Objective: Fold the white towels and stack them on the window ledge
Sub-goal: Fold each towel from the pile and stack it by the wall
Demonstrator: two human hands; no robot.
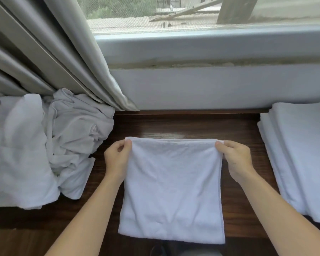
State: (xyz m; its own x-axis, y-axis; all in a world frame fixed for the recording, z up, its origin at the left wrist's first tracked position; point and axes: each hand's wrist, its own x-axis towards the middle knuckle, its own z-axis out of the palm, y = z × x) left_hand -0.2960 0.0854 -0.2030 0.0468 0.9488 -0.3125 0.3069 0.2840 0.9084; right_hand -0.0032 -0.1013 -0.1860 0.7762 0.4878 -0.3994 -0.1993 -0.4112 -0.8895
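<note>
White towel point(172, 191) lying flat on the dark wooden ledge point(192, 126).
Left hand point(116, 159) and right hand point(236, 159) each pinch a far corner, fingers curled.

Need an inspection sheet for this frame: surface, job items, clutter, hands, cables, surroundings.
Surface: dark brown wooden ledge, glossy, bare between the towel groups.
Job's things: flat white terry towel at centre, its near edge over the ledge front; crumpled heap of white towels at left; neat stack of folded white towels at right.
Clutter: nothing seen.
Grippers: left hand pinches the towel's far left corner; right hand pinches its far right corner.
Cables: nothing seen.
Surroundings: grey pleated curtain hanging onto the heap; pale blue window frame; mesh-screened window with greenery outside.
</note>
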